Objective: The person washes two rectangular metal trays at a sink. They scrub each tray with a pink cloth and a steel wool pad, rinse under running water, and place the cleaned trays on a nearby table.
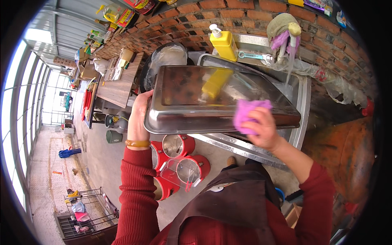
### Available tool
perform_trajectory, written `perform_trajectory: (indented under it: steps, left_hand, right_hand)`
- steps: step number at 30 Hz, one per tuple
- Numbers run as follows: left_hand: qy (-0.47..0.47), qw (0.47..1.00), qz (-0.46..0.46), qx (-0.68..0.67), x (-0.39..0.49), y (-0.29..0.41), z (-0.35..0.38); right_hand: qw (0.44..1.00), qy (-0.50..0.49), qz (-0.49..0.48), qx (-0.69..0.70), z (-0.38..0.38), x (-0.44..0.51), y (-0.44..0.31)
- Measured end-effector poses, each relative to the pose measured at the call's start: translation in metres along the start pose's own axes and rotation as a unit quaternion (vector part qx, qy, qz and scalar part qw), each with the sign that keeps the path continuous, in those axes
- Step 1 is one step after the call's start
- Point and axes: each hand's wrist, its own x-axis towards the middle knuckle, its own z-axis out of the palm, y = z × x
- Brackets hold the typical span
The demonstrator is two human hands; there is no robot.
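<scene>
A rectangular stainless steel tray (190,114) is tipped over the sink, its shiny underside facing me and mirroring the yellow bottle. My left hand (139,113) grips the tray's left end, with the fingers partly hidden behind the rim. Bunched in my right hand (261,127) is a pink cloth (249,114), pressed against the tray's near side wall toward its right end. Behind this tray, another metal tray (206,58) rests at the sink (301,113). Water runs from the faucet (292,39) at the back right.
A yellow pump bottle (225,46) and a blue-handled tool (251,55) sit on the sink's back ledge. At the back left is a dark wok (147,73). Several red pots (202,165) stand on the floor below. A brick wall (196,15) rises behind the sink.
</scene>
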Motion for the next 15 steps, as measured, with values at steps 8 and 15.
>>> perform_trajectory:
  steps: [8,15]
  left_hand:
    - [-0.102,0.942,0.213,0.237,-0.03,-0.019,-0.001]
    - [0.01,0.995,-0.035,-0.093,0.038,-0.027,-0.038]
  right_hand:
    - [0.979,0.011,-0.095,0.182,0.053,0.151,-0.069]
    - [0.955,-0.169,0.124,0.209,0.013,0.131,-0.051]
